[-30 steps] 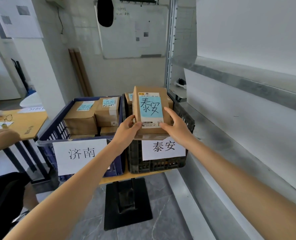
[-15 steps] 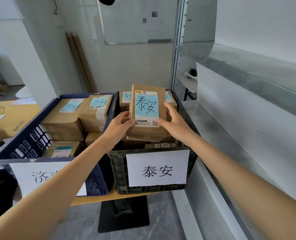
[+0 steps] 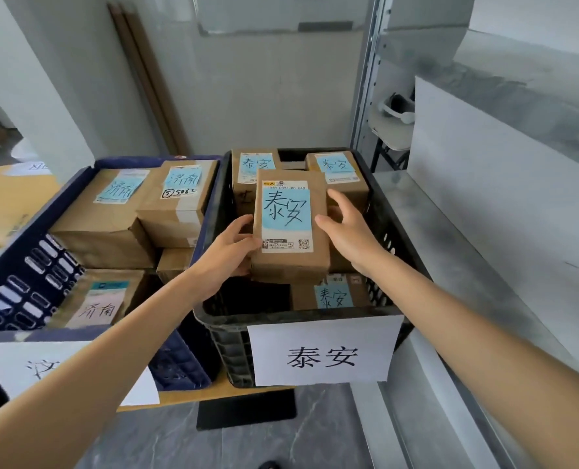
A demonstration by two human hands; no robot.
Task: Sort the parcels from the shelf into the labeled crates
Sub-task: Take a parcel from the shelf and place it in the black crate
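Grey metal shelving [image 3: 467,238] at the right and a pale wall behind form the background. Two crates are carried side by side on a yellow wooden bench [image 3: 7,204].

A dark blue plastic crate [image 3: 27,275] is seen at the left, filled with brown parcels. A black plastic crate [image 3: 399,231] stands at the right, touching it, and a white paper sign [image 3: 322,353] with two printed characters is fixed to its front wall.

A brown cardboard parcel [image 3: 290,262], bearing a blue label with the same two characters handwritten, is held flat inside the black crate, near its middle and above other parcels with matching labels. Whether it already rests on them cannot be told.

The parcel's left edge is gripped by the left hand [image 3: 227,252], with the thumb on top and the fingers curled beneath. The right hand [image 3: 349,231] is shown relaxed and spread at the parcel's right edge, its fingers nearly straight. Only its thumb is seen against the cardboard.
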